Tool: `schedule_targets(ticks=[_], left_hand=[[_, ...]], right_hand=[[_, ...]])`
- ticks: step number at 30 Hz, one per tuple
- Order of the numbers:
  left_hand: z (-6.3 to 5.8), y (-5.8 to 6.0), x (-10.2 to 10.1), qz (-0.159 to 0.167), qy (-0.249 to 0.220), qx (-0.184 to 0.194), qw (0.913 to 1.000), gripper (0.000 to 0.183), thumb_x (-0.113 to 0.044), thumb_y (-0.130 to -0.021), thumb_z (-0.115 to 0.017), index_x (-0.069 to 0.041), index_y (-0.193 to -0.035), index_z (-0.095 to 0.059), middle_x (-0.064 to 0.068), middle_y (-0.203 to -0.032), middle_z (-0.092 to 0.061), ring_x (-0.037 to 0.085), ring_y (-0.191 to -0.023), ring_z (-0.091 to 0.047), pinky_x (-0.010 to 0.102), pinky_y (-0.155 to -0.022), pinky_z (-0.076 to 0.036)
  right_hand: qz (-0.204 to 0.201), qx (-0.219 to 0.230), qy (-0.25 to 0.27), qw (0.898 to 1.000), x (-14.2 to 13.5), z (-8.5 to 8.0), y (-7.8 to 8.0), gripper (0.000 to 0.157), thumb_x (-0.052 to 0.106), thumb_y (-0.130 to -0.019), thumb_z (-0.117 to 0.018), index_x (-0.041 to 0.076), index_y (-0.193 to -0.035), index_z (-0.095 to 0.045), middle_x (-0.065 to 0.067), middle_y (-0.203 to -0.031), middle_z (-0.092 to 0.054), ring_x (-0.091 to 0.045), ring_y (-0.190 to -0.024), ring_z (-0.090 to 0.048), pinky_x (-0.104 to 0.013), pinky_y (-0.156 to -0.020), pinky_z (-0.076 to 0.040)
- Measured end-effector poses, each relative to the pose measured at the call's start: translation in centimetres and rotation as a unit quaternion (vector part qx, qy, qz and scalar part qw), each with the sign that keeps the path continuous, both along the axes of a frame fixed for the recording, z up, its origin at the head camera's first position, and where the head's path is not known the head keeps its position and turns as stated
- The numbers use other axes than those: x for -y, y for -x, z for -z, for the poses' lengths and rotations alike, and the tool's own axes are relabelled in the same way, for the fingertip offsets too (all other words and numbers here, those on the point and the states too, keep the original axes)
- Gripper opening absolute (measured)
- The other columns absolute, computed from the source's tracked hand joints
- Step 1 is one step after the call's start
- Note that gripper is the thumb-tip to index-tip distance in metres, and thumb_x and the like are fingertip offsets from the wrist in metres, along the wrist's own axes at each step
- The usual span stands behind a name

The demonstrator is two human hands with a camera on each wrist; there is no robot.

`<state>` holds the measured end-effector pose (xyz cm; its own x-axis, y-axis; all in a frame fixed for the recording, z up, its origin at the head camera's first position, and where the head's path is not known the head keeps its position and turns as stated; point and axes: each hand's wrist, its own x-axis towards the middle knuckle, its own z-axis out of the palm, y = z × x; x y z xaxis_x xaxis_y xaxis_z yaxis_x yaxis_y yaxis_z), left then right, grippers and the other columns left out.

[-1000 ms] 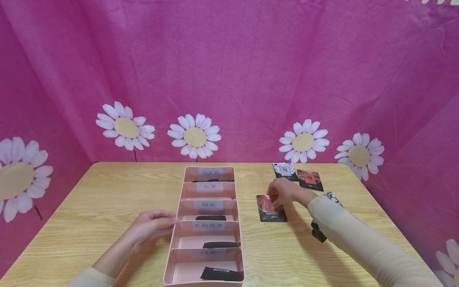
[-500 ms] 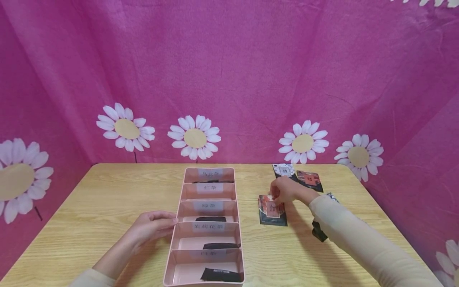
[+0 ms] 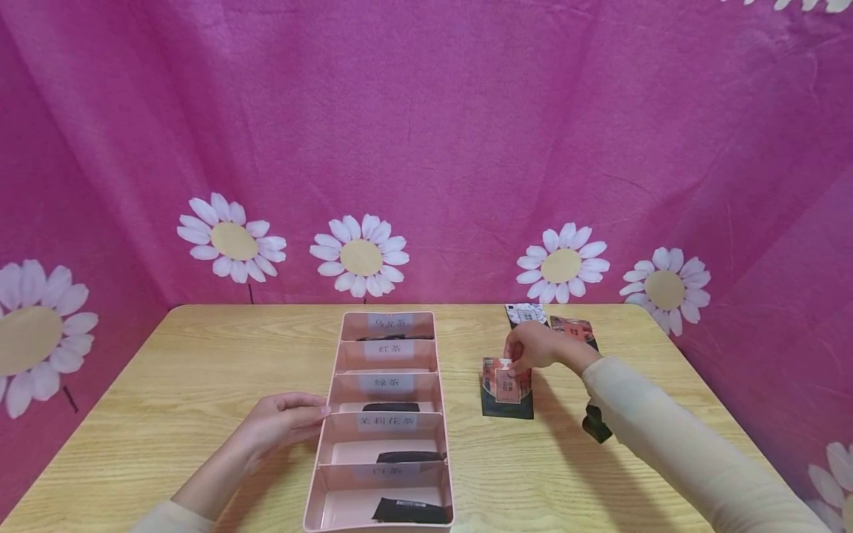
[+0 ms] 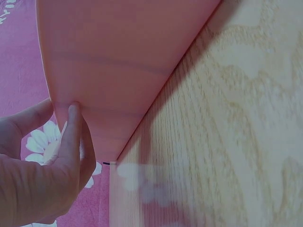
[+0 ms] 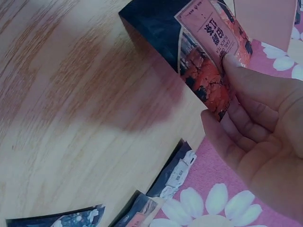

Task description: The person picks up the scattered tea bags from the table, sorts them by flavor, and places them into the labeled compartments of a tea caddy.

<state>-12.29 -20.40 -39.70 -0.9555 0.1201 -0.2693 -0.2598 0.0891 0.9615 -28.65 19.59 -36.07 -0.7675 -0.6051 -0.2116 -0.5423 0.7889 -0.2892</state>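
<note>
Pink and divided into 5 compartments, the tray is nearest on my feed. My left hand touches its left rim; I cannot tell whether it grips. Rightward, my right hand pinches the red-labelled packet. Farther, a white-patterned packet lies.

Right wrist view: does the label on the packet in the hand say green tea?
No, the pink label on the packet pinched by the right hand reads "BLACK TEA".

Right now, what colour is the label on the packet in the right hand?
The label is pinkish with dark writing; it shows best in the right wrist view.
</note>
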Motion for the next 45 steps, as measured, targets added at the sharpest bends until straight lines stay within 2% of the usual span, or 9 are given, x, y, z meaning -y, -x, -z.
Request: schedule_targets(ticks=[9, 15, 20, 30, 38, 45], left_hand=[[0.1, 0.0, 0.1, 0.001, 0.001, 0.002, 1.0000, 0.044, -0.012, -0.089, -0.065, 0.016, -0.121, -0.053, 0.002, -0.098, -0.069, 0.011, -0.093, -0.068, 0.030, -0.091, -0.060], [0.1, 0.0, 0.1, -0.011, 0.000, 0.010, 0.9999, 0.042, -0.011, -0.088, -0.066, 0.014, -0.120, -0.055, 0.004, -0.099, -0.071, 0.011, -0.092, -0.068, 0.030, -0.090, -0.060], [0.1, 0.0, 0.1, -0.014, -0.003, 0.009, 0.9998, 0.042, -0.010, -0.088, -0.067, 0.015, -0.119, -0.055, 0.005, -0.098, -0.071, 0.012, -0.092, -0.069, 0.031, -0.091, -0.060], [0.1, 0.0, 0.1, -0.001, 0.000, 0.004, 1.0000, 0.045, -0.013, -0.089, -0.066, 0.016, -0.122, -0.053, 0.004, -0.101, -0.070, 0.012, -0.095, -0.068, 0.030, -0.091, -0.060], [0.0, 0.1, 0.0, -0.008, 0.000, 0.009, 0.9999, 0.044, -0.013, -0.088, -0.067, 0.015, -0.121, -0.054, 0.002, -0.098, -0.070, 0.011, -0.094, -0.068, 0.029, -0.090, -0.060], [0.0, 0.1, 0.0, -0.008, 0.005, 0.011, 0.9999, 0.045, -0.014, -0.088, -0.067, 0.014, -0.121, -0.054, 0.002, -0.098, -0.071, 0.012, -0.094, -0.069, 0.030, -0.092, -0.060]], right_hand=[[-0.023, -0.003, 0.001, 1.000, -0.1, -0.8, -0.3, 0.014, 0.013, -0.077, -0.079, 0.005, -0.076, -0.067, -0.001, -0.067, -0.064, -0.004, -0.062, -0.050, -0.015, -0.053, -0.044], [-0.053, -0.010, -0.010, 0.999, 0.3, -2.3, -0.5, 0.013, 0.015, -0.077, -0.080, 0.006, -0.074, -0.070, 0.000, -0.065, -0.066, -0.003, -0.060, -0.049, -0.016, -0.052, -0.045], [-0.069, -0.037, 0.006, 0.997, 0.9, -3.6, -0.6, 0.010, 0.012, -0.075, -0.080, 0.007, -0.072, -0.071, -0.001, -0.065, -0.069, -0.001, -0.059, -0.051, -0.015, -0.053, -0.048], [-0.054, -0.068, 0.022, 0.996, 2.1, -6.6, -0.9, 0.007, 0.008, -0.076, -0.078, 0.006, -0.073, -0.072, -0.002, -0.067, -0.071, -0.004, -0.061, -0.059, -0.016, -0.055, -0.052], [-0.047, -0.094, 0.031, 0.994, 3.1, -7.8, -1.1, 0.004, 0.005, -0.076, -0.077, 0.005, -0.075, -0.073, -0.005, -0.069, -0.072, -0.006, -0.061, -0.062, -0.018, -0.056, -0.056], [-0.058, -0.122, 0.053, 0.989, 4.3, -8.8, -1.3, 0.006, 0.005, -0.074, -0.079, 0.005, -0.072, -0.073, -0.006, -0.068, -0.073, -0.006, -0.060, -0.063, -0.018, -0.056, -0.056]])
